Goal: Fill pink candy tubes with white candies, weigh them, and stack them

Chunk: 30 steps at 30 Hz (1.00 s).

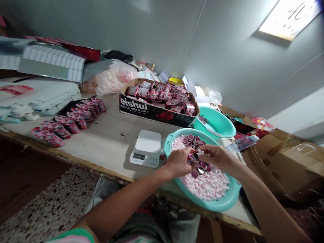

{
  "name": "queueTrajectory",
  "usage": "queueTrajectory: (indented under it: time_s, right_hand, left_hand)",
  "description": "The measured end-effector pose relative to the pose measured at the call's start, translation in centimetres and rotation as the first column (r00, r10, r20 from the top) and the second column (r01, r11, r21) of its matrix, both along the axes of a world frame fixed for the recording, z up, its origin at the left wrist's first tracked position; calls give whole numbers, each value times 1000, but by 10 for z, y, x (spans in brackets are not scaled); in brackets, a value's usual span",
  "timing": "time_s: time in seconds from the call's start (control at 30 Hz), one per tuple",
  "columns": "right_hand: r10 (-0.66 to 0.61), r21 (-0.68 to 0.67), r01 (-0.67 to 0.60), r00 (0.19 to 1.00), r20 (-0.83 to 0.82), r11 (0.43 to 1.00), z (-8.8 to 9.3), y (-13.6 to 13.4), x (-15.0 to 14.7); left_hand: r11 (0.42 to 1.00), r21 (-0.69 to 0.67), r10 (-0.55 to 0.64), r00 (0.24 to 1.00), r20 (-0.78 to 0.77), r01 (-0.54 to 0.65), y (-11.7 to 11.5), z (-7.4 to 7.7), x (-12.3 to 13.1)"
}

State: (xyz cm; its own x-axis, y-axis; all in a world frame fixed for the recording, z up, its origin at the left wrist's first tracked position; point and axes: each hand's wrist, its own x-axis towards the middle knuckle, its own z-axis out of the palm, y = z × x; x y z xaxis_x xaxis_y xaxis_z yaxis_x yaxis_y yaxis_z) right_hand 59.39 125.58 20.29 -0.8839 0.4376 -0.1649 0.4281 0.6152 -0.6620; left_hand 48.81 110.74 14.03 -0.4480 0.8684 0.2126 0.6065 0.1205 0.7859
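Note:
Over a large turquoise basin (220, 205), my left hand (179, 162) is closed around a small red and pink patterned container (191, 156) with a dark opening. My right hand (219, 156) is right beside that opening, its fingers pinching several small white pieces (202, 153). Inside the basin lie many pale pink-white wrapped pieces (207, 185) and a pile of round dark-pink caps (194, 141), some of them under my hands. A white digital scale (148, 143) sits to the left of the basin.
Behind stands a black cardboard box (157, 116) full of patterned containers. A second turquoise basin (227, 126) is at its right. More patterned containers (59, 129) line the table's left side, near stacked white boxes (53, 91). A brown carton (283, 162) is on the right.

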Motion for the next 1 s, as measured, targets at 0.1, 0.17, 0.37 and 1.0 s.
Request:
queueTrajectory:
  time_s: [0.1, 0.17, 0.37, 1.0]
  right_hand:
    - [67, 61, -71, 995, 70, 996, 0, 2, -3]
    - [78, 93, -88, 991, 105, 992, 3, 2, -4]
    - [109, 84, -117, 989, 99, 990, 10, -3, -6]
    - [-312, 157, 461, 778, -546, 874, 2, -11, 27]
  left_hand:
    - [1000, -17, -1, 1000, -3, 0, -1, 2, 0]
    - [1000, -22, -2, 1000, -3, 2, -2, 3, -1]
    - [999, -11, -31, 999, 14, 31, -2, 1, -1]
    - [827, 482, 83, 911, 403, -289, -18, 7, -6]
